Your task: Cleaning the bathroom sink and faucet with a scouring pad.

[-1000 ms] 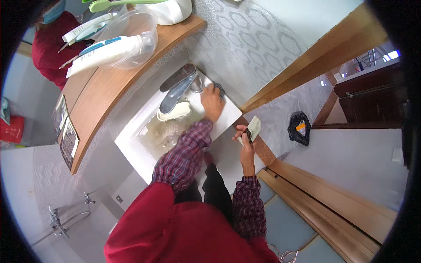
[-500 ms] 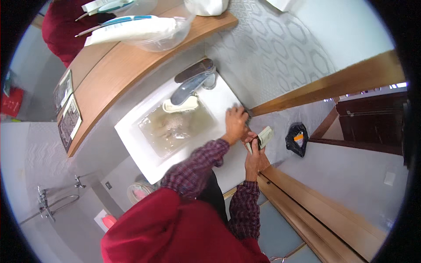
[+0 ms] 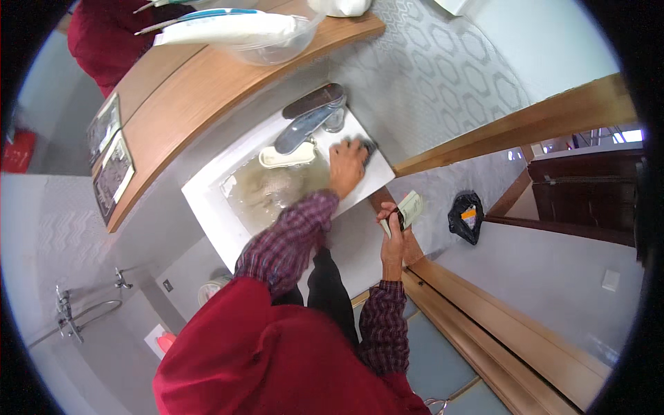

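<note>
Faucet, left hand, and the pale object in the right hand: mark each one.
faucet (image 3: pixel 304 126), head view, on its grey spout.
left hand (image 3: pixel 346 163), head view, on its back.
pale object (image 3: pixel 410 205), head view, on its upper end.

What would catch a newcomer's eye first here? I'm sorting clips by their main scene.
The white square washbasin in the middle, with murky water in it and a chrome tap at its back edge. The left hand presses a dark sponge onto the basin's rim beside the tap, while the right hand holds a small pale bottle off to the right.
</note>
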`<state>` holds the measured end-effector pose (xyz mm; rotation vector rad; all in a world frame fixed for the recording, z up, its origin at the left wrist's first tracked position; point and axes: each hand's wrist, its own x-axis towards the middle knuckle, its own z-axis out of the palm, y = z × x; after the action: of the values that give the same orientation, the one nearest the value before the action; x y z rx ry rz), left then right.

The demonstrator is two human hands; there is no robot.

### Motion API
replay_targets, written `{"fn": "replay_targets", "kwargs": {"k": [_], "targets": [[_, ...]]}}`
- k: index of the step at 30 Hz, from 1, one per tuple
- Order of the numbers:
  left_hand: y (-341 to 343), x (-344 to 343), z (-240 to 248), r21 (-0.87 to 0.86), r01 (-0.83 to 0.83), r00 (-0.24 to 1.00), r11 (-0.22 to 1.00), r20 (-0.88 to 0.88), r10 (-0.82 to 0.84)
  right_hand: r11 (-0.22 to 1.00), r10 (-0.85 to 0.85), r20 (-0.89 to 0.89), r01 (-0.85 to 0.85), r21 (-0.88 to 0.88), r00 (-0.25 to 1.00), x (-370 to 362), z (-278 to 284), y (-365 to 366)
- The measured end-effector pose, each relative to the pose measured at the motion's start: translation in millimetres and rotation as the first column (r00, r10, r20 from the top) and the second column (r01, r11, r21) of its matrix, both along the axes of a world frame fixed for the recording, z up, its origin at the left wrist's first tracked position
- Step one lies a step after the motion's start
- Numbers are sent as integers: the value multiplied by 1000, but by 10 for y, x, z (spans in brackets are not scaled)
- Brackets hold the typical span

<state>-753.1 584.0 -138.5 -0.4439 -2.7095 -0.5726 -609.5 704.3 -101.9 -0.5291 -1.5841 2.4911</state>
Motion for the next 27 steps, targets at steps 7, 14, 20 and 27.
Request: {"fn": "replay_targets", "kwargs": {"k": [7, 14, 20, 27], "targets": [[-293, 806, 193, 128, 164, 974, 978, 139, -181, 985, 107, -119, -121, -121, 987, -291, 376, -485], [-1315, 1236, 245, 327, 153, 955, 932, 194, -225, 859, 511, -59, -509, 50, 857, -416, 456, -877], [-2104, 1667, 467, 743, -346, 931, 573, 349, 110, 615, 685, -142, -462, 639, 715, -556, 259, -1877], [-2559, 2037, 478, 718, -690, 724, 90, 687, 65, -121, 809, 205, -187, 975, 550, -299, 304, -2667]]}}
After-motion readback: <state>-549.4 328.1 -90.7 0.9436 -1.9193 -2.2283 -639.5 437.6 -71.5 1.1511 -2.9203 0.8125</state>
